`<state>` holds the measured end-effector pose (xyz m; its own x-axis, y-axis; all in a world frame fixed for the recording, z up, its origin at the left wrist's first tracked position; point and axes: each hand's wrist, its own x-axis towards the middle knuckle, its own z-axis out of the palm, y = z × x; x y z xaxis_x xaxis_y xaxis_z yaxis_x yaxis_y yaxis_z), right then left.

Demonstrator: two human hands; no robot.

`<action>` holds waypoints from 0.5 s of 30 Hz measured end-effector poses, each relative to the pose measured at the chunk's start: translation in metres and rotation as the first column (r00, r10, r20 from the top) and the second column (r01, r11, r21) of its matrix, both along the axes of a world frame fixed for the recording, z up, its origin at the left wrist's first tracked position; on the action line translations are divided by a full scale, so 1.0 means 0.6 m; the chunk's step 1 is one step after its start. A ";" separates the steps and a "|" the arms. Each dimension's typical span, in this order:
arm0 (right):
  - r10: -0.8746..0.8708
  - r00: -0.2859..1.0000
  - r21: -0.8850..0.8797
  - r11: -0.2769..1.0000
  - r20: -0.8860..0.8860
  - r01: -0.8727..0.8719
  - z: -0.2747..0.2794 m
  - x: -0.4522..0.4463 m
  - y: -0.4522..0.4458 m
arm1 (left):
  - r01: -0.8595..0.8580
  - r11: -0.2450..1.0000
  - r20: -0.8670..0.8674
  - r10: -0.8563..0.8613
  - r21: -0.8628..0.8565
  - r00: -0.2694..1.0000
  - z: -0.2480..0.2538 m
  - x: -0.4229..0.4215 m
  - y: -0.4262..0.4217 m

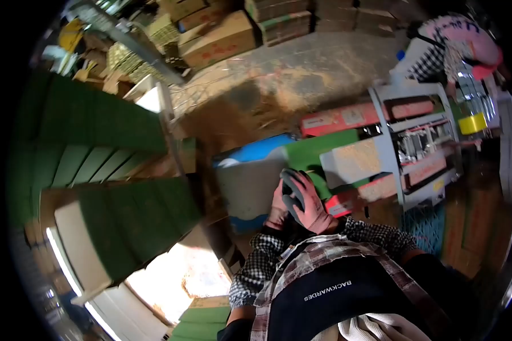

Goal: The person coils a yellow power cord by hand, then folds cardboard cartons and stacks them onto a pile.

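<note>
Close together in front of my apron (338, 278), both hands wear pink gloves with dark grey fingertips. My left hand (278, 206) is curled, its fingers partly hidden behind the other hand. Pressed against it, my right hand (312, 206) has its fingers bent and drawn together. Anything held between them is hidden from view. Beneath and beyond the hands lie a grey flat surface (247, 184) with a blue edge and a green panel (318, 149).
Green boxes (136, 213) stack up on my left. At right stands a grey metal frame (385, 136) beside red boxes (347, 118). Another person (458, 48) bends at upper right, near a clear bottle with a yellow label (473, 123). Cardboard boxes (219, 42) stand at the back.
</note>
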<state>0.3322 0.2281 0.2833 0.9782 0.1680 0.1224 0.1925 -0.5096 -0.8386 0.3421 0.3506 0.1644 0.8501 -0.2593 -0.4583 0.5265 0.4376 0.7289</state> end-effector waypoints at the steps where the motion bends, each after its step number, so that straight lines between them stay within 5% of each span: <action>1: -0.035 0.999 0.074 0.997 -0.026 0.037 0.007 0.002 0.007 | 0.053 0.891 0.243 -0.180 0.451 0.953 0.112 0.004 0.011; 3: -0.123 0.991 0.268 0.958 0.054 0.104 0.024 0.021 0.064 | -0.491 0.313 0.575 -0.297 0.813 0.762 0.317 -0.015 0.099; 4: -0.023 0.994 0.484 0.872 -0.103 0.070 0.052 0.034 0.109 | -0.690 -0.106 0.609 -0.388 0.717 0.692 0.440 -0.049 0.157; 5: 0.113 0.964 0.661 0.747 -0.239 0.076 0.072 0.047 0.152 | -0.834 -0.426 0.747 -0.411 0.350 0.523 0.517 -0.075 0.224; 6: 0.166 0.981 0.635 0.770 -0.101 -0.065 0.056 0.061 0.196 | -0.789 -0.609 0.807 -0.425 0.080 0.409 0.572 -0.095 0.311; 8: 0.535 0.840 0.721 0.617 -0.090 -0.316 0.160 0.089 0.264 | -0.720 -0.688 0.810 -0.470 -0.088 0.351 0.651 -0.130 0.487; 11: 0.651 0.726 0.837 0.510 -0.222 -0.200 0.198 0.104 0.436 | -0.878 -0.477 0.851 -0.475 -0.036 0.223 0.683 -0.100 0.512; 13: 0.817 0.577 0.970 0.137 0.003 -0.199 0.291 0.102 0.443 | -0.902 -0.428 0.807 -0.554 -0.062 0.207 0.705 -0.070 0.446; 15: 0.837 0.498 0.974 -0.187 0.225 -0.125 0.289 0.090 0.425 | -0.855 -0.517 0.589 -0.682 0.030 0.433 0.724 -0.053 0.321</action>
